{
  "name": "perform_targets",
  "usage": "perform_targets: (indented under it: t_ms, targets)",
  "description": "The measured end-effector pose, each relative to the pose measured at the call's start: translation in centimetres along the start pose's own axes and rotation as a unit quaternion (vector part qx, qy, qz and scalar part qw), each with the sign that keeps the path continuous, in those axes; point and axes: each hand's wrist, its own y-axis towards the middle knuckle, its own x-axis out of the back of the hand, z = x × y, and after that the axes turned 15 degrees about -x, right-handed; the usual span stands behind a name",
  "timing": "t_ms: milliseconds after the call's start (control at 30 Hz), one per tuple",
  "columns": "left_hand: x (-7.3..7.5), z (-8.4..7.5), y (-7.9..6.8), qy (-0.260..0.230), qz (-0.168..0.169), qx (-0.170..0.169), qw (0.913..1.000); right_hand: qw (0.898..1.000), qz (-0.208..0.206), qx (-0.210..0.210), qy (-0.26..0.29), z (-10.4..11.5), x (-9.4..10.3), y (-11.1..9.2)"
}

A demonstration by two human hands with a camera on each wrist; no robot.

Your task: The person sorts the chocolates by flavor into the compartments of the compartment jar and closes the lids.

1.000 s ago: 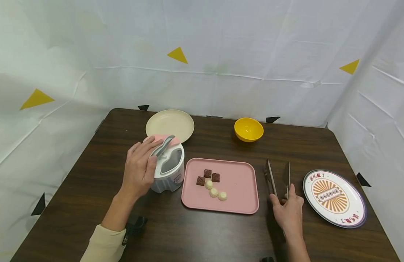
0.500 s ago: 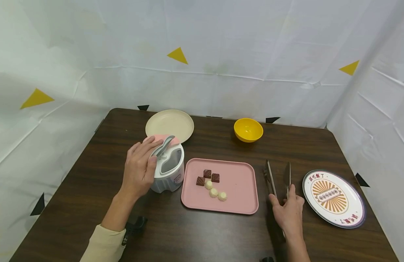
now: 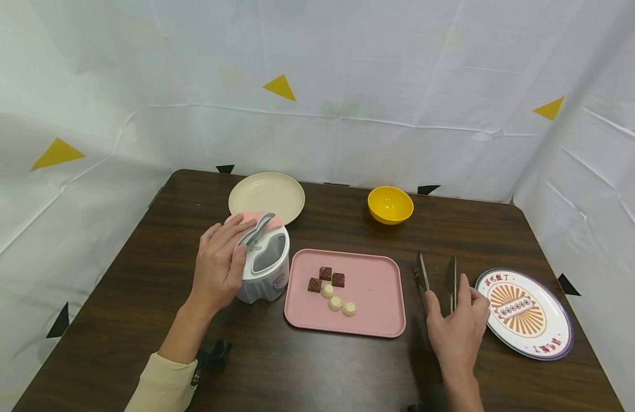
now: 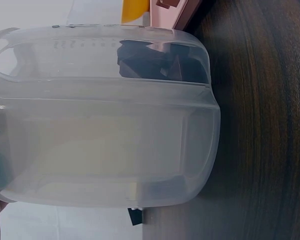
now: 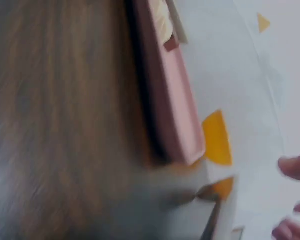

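Observation:
My left hand (image 3: 216, 263) rests on the lid of a clear plastic container (image 3: 261, 286), its fingers stretched over the white and pink top beside a grey handle (image 3: 256, 230). Through the clear wall in the left wrist view, dark lumps (image 4: 150, 62) show inside. My right hand (image 3: 458, 326) is over metal tongs (image 3: 422, 272), thumb and fingers spread; the right wrist view has the fingers (image 5: 295, 167) apart from the tongs (image 5: 213, 217). Between the hands is a pink tray (image 3: 376, 286) with three dark square chocolates (image 3: 324, 273) and three white ones (image 3: 335, 303).
Behind the container is a cream plate (image 3: 267, 197), close to its lid in the head view. A yellow bowl (image 3: 390, 205) stands at the back of the dark wooden table (image 3: 338, 372). A patterned white plate (image 3: 523, 312) lies to the right of my right hand. White sheeting surrounds the table.
My right hand has come away from the tongs, its fingers spreading and shifting slightly right. The left hand and container have stayed still.

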Motion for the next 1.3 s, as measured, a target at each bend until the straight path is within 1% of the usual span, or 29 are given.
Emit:
perform_targets:
  t_ms: [33, 100, 167, 233, 300, 367, 500, 600, 733, 800, 867, 1000, 1100, 1167, 1300]
  targets:
    - [0.0, 0.0, 0.0, 0.0, 0.0, 0.0, 1.0, 1.0, -0.003, 0.026, 0.018, 0.5, -0.2, -0.1]
    - [-0.1, 0.1, 0.0, 0.0, -0.001, 0.0, 1.0, 0.996, 0.01, 0.079, 0.041, 1.6, -0.8, -0.3]
    - [-0.1, 0.1, -0.1, 0.001, -0.001, -0.001, 1.0, 0.989, 0.047, 0.127, 0.052, 2.8, -1.5, -0.6]
    - [-0.1, 0.1, -0.1, 0.0, -0.002, -0.001, 1.0, 0.98, 0.093, 0.167, 0.057, 4.1, -2.4, -1.0]
    - [-0.1, 0.1, -0.1, -0.001, -0.001, -0.001, 1.0, 0.968, 0.14, 0.2, 0.063, 5.5, -3.3, -1.5]
    - [-0.1, 0.1, -0.1, -0.003, 0.0, 0.0, 1.0, 0.953, 0.184, 0.229, 0.076, 6.8, -4.1, -1.9]
    - [-0.2, 0.2, -0.2, -0.005, 0.0, 0.0, 1.0, 0.92, 0.257, 0.277, 0.099, 9.5, -5.6, -2.4]
    - [-0.2, 0.2, -0.2, -0.003, 0.001, -0.001, 1.0, 0.897, 0.305, 0.297, 0.12, 11.3, -6.5, -2.6]
    - [-0.1, 0.2, -0.3, 0.0, 0.001, -0.004, 1.0, 0.874, 0.352, 0.307, 0.135, 13.2, -7.6, -2.8]
    - [-0.1, 0.3, -0.3, 0.0, 0.001, -0.006, 1.0, 0.866, 0.362, 0.317, 0.134, 14.0, -8.2, -2.9]
    - [-0.1, 0.3, -0.3, -0.002, 0.002, -0.008, 1.0, 0.859, 0.363, 0.336, 0.136, 14.7, -8.8, -2.8]
    - [-0.1, 0.4, -0.3, -0.003, 0.007, -0.011, 0.9999, 0.841, 0.354, 0.38, 0.152, 16.1, -10.2, -2.7]
    - [-0.1, 0.4, -0.3, -0.003, 0.008, -0.013, 0.9999, 0.831, 0.344, 0.404, 0.165, 17.0, -11.1, -2.7]
    - [0.0, 0.4, -0.3, -0.001, 0.011, -0.013, 0.9999, 0.828, 0.34, 0.412, 0.171, 17.5, -11.5, -2.7]
    - [0.0, 0.4, -0.4, 0.0, 0.017, -0.013, 0.9998, 0.826, 0.344, 0.414, 0.167, 18.1, -11.9, -2.8]
